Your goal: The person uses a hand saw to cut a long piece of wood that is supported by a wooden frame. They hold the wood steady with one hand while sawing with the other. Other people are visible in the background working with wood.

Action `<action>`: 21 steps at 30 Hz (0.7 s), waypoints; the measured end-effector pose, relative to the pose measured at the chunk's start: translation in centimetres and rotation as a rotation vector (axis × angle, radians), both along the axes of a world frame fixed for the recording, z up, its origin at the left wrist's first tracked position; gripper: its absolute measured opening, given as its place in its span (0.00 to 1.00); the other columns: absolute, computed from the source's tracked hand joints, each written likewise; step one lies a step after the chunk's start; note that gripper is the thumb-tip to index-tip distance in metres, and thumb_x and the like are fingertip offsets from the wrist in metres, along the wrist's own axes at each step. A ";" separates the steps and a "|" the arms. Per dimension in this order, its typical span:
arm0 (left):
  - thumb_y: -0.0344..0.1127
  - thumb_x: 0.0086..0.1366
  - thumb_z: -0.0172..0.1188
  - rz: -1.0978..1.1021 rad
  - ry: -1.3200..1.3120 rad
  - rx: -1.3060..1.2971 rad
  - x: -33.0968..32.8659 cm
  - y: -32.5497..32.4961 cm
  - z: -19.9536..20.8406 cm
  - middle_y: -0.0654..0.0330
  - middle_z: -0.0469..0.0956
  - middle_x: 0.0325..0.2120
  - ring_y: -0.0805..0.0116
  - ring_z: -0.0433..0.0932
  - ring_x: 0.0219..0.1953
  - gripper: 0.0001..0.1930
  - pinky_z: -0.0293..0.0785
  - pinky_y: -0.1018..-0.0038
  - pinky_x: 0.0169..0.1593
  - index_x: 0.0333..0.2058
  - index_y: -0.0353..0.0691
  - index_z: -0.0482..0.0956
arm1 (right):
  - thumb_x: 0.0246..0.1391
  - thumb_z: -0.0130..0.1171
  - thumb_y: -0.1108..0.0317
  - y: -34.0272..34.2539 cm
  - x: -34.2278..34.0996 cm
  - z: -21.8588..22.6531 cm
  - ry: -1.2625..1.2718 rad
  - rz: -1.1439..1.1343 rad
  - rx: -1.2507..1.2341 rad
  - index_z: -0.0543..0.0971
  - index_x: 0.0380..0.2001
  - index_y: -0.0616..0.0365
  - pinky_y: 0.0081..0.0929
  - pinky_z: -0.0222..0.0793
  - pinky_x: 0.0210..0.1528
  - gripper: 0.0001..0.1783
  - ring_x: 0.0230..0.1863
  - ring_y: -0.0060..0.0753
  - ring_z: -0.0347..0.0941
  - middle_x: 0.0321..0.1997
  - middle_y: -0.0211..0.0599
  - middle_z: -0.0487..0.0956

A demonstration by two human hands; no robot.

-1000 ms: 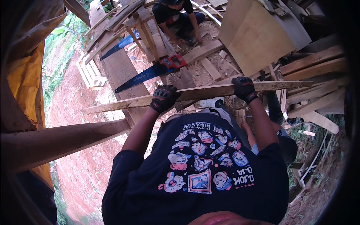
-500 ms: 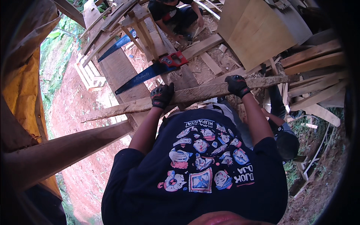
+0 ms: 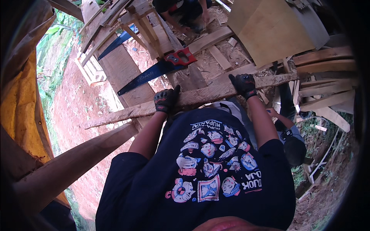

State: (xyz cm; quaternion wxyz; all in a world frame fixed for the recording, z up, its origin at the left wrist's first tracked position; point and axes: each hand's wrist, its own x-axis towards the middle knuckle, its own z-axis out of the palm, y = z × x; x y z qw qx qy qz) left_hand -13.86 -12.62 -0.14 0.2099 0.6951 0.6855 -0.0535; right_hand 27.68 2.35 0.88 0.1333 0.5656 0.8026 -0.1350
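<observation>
A long rough wooden plank [image 3: 206,94] lies crosswise in front of me, its left end narrowing to a point. My left hand [image 3: 165,101], in a black glove, is wrapped round the plank left of its middle, thumb up. Farther right, my right hand [image 3: 243,85] grips the same plank in a matching glove. Just beyond my left hand, a handsaw [image 3: 154,72] with a red handle and dark blue blade rests on the boards. Another blue-bladed saw [image 3: 115,44] lies farther back on the left.
A person [image 3: 185,15] crouches at the far side; another person [image 3: 293,148] is low on the right. A thick wooden beam [image 3: 77,165] juts in at left. A plywood sheet [image 3: 269,30] stands at the far right, above stacked planks [image 3: 327,57]. A wooden frame [image 3: 144,30] stands beyond the saws.
Both hands keep their grip on the plank, which has hardly moved. My view has shifted slightly. The crouching person's hand and arm have moved a little.
</observation>
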 end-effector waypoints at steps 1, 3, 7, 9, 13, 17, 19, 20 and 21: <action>0.60 0.84 0.42 0.009 0.008 0.002 0.0 -0.2 -0.1 0.50 0.89 0.36 0.45 0.89 0.39 0.25 0.81 0.47 0.43 0.62 0.61 0.83 | 0.74 0.42 0.33 -0.1 0.1 -0.4 0.016 -0.008 -0.008 0.92 0.39 0.55 0.58 0.78 0.54 0.40 0.46 0.63 0.86 0.43 0.54 0.90; 0.62 0.83 0.42 0.051 0.022 -0.009 0.0 0.0 -0.3 0.51 0.89 0.35 0.46 0.89 0.38 0.26 0.81 0.48 0.44 0.56 0.58 0.86 | 0.74 0.42 0.34 -0.2 0.1 -1.2 0.054 -0.024 -0.014 0.92 0.39 0.55 0.59 0.78 0.54 0.39 0.45 0.64 0.86 0.42 0.53 0.90; 0.66 0.81 0.43 0.147 0.021 -0.035 0.9 0.6 0.9 0.50 0.90 0.32 0.47 0.89 0.37 0.34 0.81 0.49 0.44 0.39 0.49 0.93 | 0.72 0.45 0.41 -0.7 0.5 -3.2 0.084 0.042 0.032 0.91 0.37 0.54 0.61 0.79 0.53 0.33 0.44 0.65 0.86 0.41 0.52 0.90; 0.67 0.81 0.43 0.161 0.018 -0.016 0.9 0.5 0.5 0.49 0.89 0.31 0.47 0.89 0.36 0.36 0.81 0.48 0.44 0.35 0.47 0.93 | 0.70 0.46 0.43 -0.6 0.8 -4.2 0.084 0.057 0.047 0.91 0.36 0.54 0.60 0.79 0.52 0.30 0.43 0.64 0.85 0.41 0.52 0.89; 0.67 0.81 0.43 0.139 0.029 -0.004 0.9 0.2 0.1 0.48 0.89 0.30 0.46 0.89 0.35 0.38 0.80 0.48 0.43 0.32 0.45 0.93 | 0.69 0.51 0.50 -0.7 0.6 -4.8 0.140 0.047 0.093 0.87 0.31 0.53 0.60 0.78 0.46 0.24 0.38 0.62 0.85 0.35 0.51 0.87; 0.58 0.83 0.45 0.086 0.091 -0.123 1.2 1.1 1.3 0.51 0.89 0.31 0.45 0.88 0.34 0.26 0.80 0.48 0.40 0.45 0.53 0.92 | 0.67 0.54 0.53 -0.6 0.4 -4.0 0.196 0.087 0.127 0.86 0.27 0.53 0.60 0.77 0.42 0.21 0.35 0.60 0.84 0.31 0.51 0.86; 0.61 0.82 0.46 0.134 0.036 -0.112 1.3 1.1 1.9 0.50 0.89 0.29 0.46 0.88 0.34 0.30 0.80 0.47 0.41 0.38 0.50 0.93 | 0.65 0.55 0.54 -0.8 0.8 -4.9 0.180 0.122 0.136 0.86 0.27 0.53 0.60 0.77 0.42 0.19 0.34 0.60 0.84 0.31 0.50 0.87; 0.63 0.81 0.46 0.157 0.008 -0.104 1.4 1.1 2.0 0.50 0.89 0.29 0.46 0.88 0.33 0.32 0.80 0.46 0.42 0.35 0.48 0.94 | 0.64 0.56 0.55 -0.8 1.0 -5.2 0.171 0.139 0.143 0.86 0.27 0.52 0.60 0.78 0.41 0.18 0.34 0.59 0.85 0.31 0.50 0.87; 0.62 0.81 0.47 0.140 0.026 -0.114 1.4 0.9 2.1 0.50 0.89 0.29 0.46 0.88 0.33 0.30 0.81 0.47 0.41 0.38 0.49 0.93 | 0.65 0.54 0.54 -1.0 1.1 -5.6 0.160 0.137 0.118 0.87 0.27 0.53 0.59 0.78 0.43 0.20 0.35 0.59 0.85 0.32 0.50 0.87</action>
